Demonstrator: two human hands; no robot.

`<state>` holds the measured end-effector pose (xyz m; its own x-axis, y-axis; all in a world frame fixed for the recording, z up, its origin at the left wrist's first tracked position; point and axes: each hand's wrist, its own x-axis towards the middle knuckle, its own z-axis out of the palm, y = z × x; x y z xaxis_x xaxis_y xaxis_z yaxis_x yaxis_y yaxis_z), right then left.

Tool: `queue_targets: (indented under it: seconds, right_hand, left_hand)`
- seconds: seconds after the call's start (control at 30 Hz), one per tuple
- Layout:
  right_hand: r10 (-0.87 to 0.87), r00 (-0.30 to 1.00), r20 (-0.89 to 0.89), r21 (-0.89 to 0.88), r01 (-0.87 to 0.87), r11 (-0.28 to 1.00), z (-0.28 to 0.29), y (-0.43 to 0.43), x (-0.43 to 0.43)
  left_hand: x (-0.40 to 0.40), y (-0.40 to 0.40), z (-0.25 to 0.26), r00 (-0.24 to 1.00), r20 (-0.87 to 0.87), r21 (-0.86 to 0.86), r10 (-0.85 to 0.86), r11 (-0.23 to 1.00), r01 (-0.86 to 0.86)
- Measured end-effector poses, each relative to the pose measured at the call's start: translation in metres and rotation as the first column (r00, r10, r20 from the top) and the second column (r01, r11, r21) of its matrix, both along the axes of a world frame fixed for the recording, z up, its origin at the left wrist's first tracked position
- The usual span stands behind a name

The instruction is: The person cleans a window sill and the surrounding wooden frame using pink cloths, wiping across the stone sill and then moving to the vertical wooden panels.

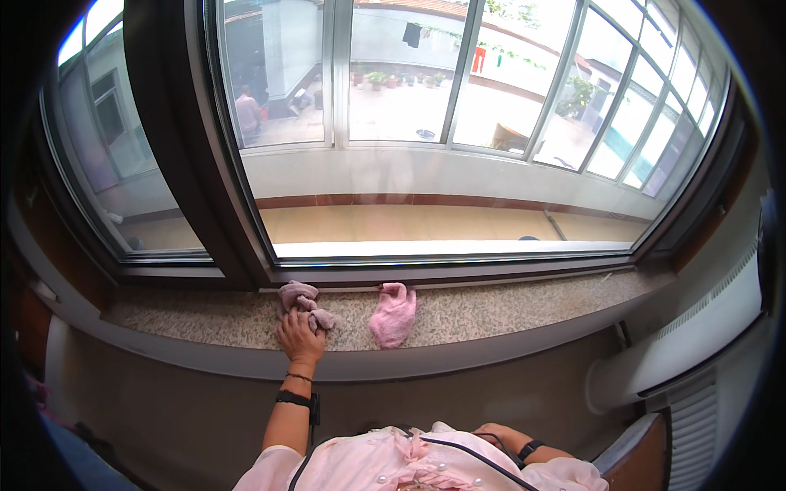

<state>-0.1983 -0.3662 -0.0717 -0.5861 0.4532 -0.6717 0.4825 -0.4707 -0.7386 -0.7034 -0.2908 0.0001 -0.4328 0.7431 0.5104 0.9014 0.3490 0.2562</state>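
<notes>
My left hand (299, 336) reaches forward over the speckled stone windowsill (491, 316). Its fingers grip the near part of a crumpled mauve-grey cloth (299, 291), which lies bunched against the bottom of the window frame. To the right of that hand, apart from it, a pink cloth (393, 316) lies folded over the sill, its lower end at the front edge. My right hand (488, 431) is down by my waist, partly hidden behind the pink blouse and a black cable, so its fingers do not show clearly.
Ahead stands a large window pane (381, 178) in a dark frame (184, 147). A white air conditioner (681, 350) and a chair back (635, 451) are at the right. Beyond the glass, a person (249, 113) is in a courtyard with potted plants and hanging laundry.
</notes>
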Motion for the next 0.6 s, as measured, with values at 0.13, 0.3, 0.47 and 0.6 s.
queue_targets:
  seconds: [0.13,0.3,0.47,0.6]
  right_hand:
    - [-0.099,0.939,0.33,-0.378,0.228,0.897,0.009,0.02,-0.049]
    - [-0.349,0.925,0.15,-0.393,0.38,0.837,0.036,0.032,-0.068]
    - [0.235,0.956,0.175,0.181,-0.266,0.947,0.085,0.055,-0.077]
    - [0.045,0.998,0.052,0.663,-0.069,0.745,0.146,0.101,-0.069]
  left_hand:
    - [-0.003,-0.002,0.0,1.0,-0.003,-0.024,-0.016,1.0,0.016]
    - [-0.005,-0.003,-0.001,1.0,0.014,-0.041,0.01,0.999,-0.01]
    - [0.001,0.004,-0.002,1.0,0.011,-0.041,0.003,0.999,-0.003]
    - [-0.01,-0.002,-0.001,1.0,-0.006,0.006,0.015,1.0,-0.015]
